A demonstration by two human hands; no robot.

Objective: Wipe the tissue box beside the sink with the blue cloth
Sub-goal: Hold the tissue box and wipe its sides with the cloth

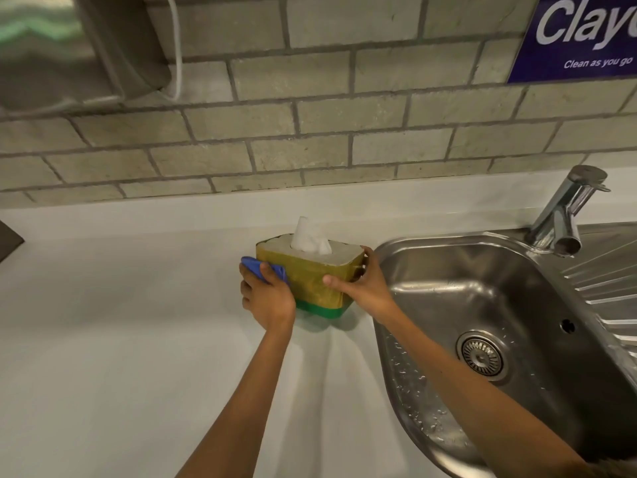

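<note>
A gold tissue box [312, 281] with a green band along its base stands on the white counter just left of the sink; a white tissue [308, 236] sticks up from its top. My left hand [267, 298] grips the bunched blue cloth [263, 267] and presses it against the box's left end. My right hand [358, 288] clasps the box's right end, thumb on the front face and fingers round the far corner.
A steel sink [482, 326] with wet basin and drain lies right of the box, its tap [565, 212] at the back. A tiled wall [310, 132] rises behind the counter [120, 322]. A dark object [8, 239] juts in at the left edge.
</note>
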